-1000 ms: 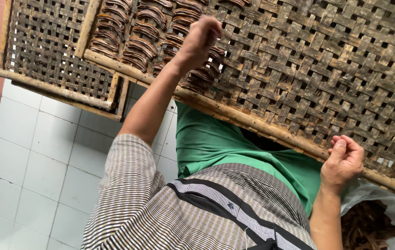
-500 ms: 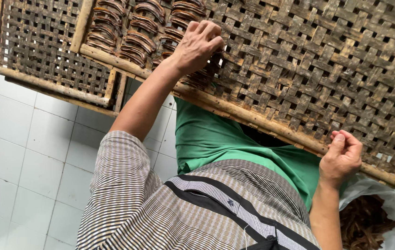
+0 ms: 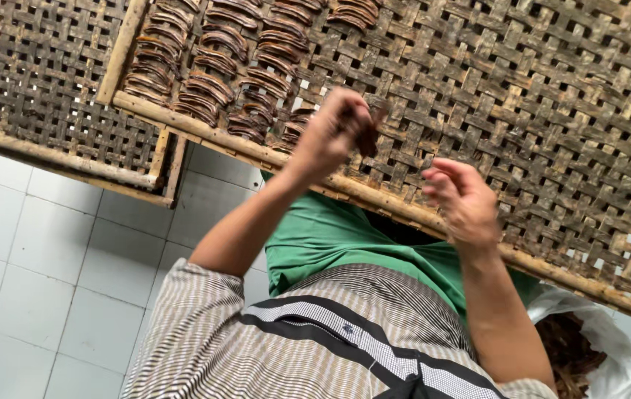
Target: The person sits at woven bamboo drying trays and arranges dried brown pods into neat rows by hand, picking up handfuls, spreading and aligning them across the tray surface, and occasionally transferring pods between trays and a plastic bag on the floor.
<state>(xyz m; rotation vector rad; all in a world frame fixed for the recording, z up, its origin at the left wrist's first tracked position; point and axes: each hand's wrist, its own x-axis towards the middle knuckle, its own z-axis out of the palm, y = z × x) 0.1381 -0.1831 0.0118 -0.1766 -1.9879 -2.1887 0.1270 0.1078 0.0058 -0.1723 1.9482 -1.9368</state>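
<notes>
Right hand (image 3: 463, 199) risen, woven bamboo tray (image 3: 552, 111)

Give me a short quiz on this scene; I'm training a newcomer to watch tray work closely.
1. True or false: the curved brown pieces lie in rows on the woven tray.
2. Which hand grips a dark piece in its fingers? A) the left hand B) the right hand C) neither
3. Fill in: the floor below the tray is laid with white ____.

Key: 1 true; 2 A; 3 tiles.
</notes>
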